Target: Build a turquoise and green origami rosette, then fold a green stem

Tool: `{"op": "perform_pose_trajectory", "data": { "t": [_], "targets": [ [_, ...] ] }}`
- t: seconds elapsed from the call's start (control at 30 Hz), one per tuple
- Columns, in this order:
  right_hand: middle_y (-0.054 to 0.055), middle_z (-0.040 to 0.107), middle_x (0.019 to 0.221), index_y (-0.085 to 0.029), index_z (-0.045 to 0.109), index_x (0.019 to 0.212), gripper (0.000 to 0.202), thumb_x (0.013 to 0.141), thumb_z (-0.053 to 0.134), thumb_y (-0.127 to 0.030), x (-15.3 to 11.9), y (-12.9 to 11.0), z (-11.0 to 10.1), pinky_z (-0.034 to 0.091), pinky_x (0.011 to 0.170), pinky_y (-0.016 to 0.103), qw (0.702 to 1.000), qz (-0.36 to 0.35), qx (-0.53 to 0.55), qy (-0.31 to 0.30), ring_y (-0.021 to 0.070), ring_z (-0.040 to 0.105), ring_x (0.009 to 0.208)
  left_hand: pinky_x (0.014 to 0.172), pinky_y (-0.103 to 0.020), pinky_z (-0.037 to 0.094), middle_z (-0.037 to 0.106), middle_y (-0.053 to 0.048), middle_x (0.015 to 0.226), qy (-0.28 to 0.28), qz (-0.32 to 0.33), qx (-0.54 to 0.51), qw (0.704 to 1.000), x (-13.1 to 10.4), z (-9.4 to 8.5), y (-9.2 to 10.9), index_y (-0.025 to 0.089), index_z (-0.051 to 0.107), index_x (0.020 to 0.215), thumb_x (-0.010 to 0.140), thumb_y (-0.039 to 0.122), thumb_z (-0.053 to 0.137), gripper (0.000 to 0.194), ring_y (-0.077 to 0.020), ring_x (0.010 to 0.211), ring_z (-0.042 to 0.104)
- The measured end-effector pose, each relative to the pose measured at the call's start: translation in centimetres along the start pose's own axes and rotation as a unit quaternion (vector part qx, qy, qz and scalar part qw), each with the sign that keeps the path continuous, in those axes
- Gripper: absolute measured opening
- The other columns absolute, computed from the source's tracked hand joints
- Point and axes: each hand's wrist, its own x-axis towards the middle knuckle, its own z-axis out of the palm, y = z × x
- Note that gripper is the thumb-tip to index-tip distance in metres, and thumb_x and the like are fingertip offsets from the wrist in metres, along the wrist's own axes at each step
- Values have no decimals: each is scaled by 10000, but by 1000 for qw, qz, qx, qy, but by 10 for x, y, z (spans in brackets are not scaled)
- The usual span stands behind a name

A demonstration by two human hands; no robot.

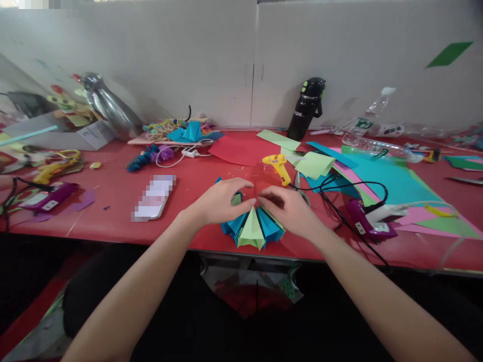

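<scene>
A folded paper piece (pixel 252 231) in blue and light green fans out on the red table (pixel 192 191) near its front edge. My left hand (pixel 227 200) is on its upper left part, thumb and fingers curved round the paper. On the upper right part rests my right hand (pixel 285 207), its fingers bent inward against the folds. The fingertips of both hands come close together above the middle green fold. Part of the paper is hidden under the hands. Just behind them lies a yellow glue gun (pixel 278 167).
A phone (pixel 154 197) lies on the left. Purple power strips (pixel 49 197) sit on both sides, with black cables (pixel 335 201) at the right. Coloured sheets (pixel 396 181) and a plastic bottle (pixel 381 148) are at the right. A black flask (pixel 306 109) stands behind.
</scene>
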Motion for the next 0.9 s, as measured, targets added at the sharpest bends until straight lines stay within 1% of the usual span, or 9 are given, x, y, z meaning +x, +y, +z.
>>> {"op": "perform_pose_trajectory", "data": {
  "t": [0.1,0.2,0.33,0.47,0.53,0.63,0.77,0.83,0.9],
  "targets": [
    [29,698,845,-200,670,960,242,981,519,-388,0,3,6,475,680,283,1000,-6,5,11,166,619,745,972,-382,512,700,-108,1230,2,14,-42,999,0,1,1,164,621,1241,902,274,522,370,-248,1105,666],
    [23,652,790,-195,655,933,313,987,497,-459,1,3,9,453,632,269,999,14,39,25,158,578,700,894,-360,542,738,-86,1122,-5,7,-110,994,0,2,-1,174,616,1234,882,180,458,386,-222,999,703],
    [38,678,863,-199,654,952,321,973,520,-490,0,3,13,490,696,283,995,26,87,42,174,619,774,797,-316,557,753,-46,958,-10,7,-207,978,0,6,-3,184,603,1242,841,105,420,447,-188,862,730],
    [56,691,975,-213,623,968,261,938,589,-469,1,7,18,532,764,303,987,42,140,65,186,655,865,794,-313,568,743,-47,980,3,11,-261,965,2,9,-3,184,584,1265,800,75,416,506,-175,834,740],
    [63,689,1024,-220,607,982,233,907,640,-439,2,9,19,548,815,318,983,49,171,48,191,669,924,782,-311,573,733,-55,1007,9,20,-280,960,3,9,-2,180,573,1270,775,70,424,529,-170,818,737],
    [76,686,1074,-209,601,1037,244,879,681,-378,3,9,18,550,887,347,979,43,199,-2,200,675,996,760,-325,576,709,-66,989,33,40,-295,954,5,10,-1,166,576,1238,750,82,449,511,-169,782,716],
    [72,709,1044,-186,638,1049,211,902,647,-338,3,6,15,554,872,352,978,32,190,-78,205,684,977,732,-341,575,668,-62,929,50,44,-307,949,6,13,0,159,580,1198,731,97,456,487,-171,763,683],
    [67,724,1039,-186,661,1049,213,901,649,-338,2,4,13,552,872,352,980,36,178,-87,211,688,979,758,-344,573,659,-79,1019,65,61,-293,952,7,14,0,165,588,1189,717,88,447,499,-174,825,679],
    [65,738,1043,-185,680,1054,224,900,653,-344,1,2,13,550,872,350,982,41,165,-84,214,696,980,805,-339,558,640,-91,1141,106,80,-248,959,8,13,-1,173,609,1166,709,68,433,501,-173,904,670]
  ]
}}
